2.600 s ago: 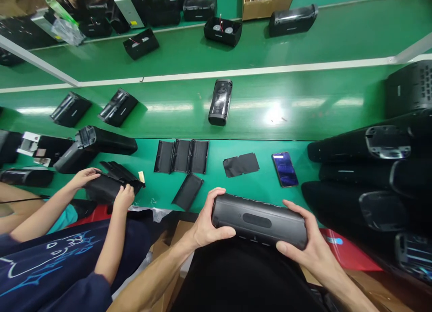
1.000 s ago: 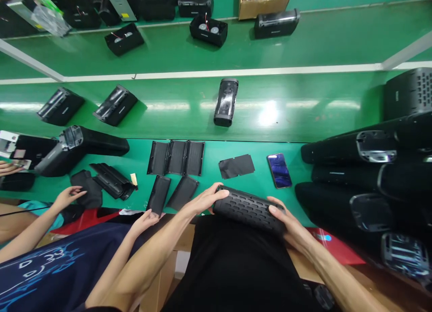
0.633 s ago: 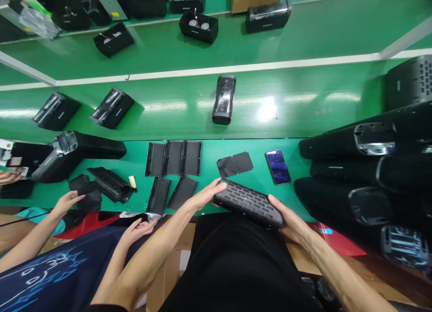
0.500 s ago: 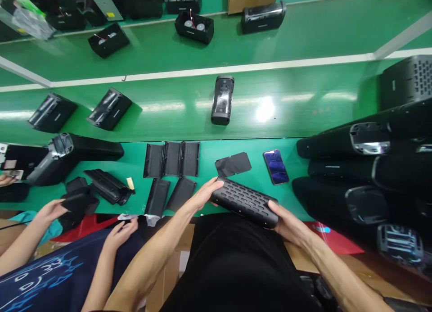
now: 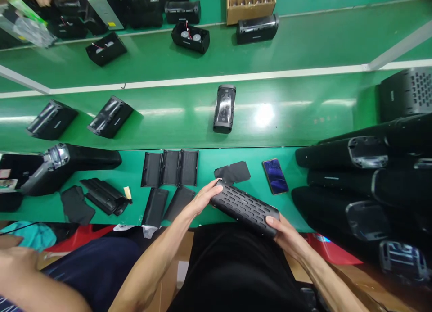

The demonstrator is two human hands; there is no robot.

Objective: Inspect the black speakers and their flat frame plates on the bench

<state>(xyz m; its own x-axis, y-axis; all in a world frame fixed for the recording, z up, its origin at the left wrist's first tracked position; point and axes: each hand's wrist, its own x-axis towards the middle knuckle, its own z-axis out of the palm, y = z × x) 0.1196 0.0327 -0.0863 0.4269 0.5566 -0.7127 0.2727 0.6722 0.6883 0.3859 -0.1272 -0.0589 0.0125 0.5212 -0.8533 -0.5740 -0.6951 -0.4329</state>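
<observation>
A black speaker grille with rows of slotted holes is held at a slant over the table's front edge. My left hand is closed on its upper left end, thumb on top. At the lower right end my right hand grips it with the thumb on the slotted face. Just beyond the grille lies a thin black sheet. To the left, black grille panels lie in a row, with two more black panels in front of them.
A phone lies right of the sheet. Large black speakers are stacked at the right. One small speaker stands on the green conveyor, with two more at left. A co-worker's blurred arm is at lower left.
The co-worker's hands have left the dark sheets at the left, and an arm has swung across the lower left corner. My grip on the grille is the same; the view has tilted slightly upward.
</observation>
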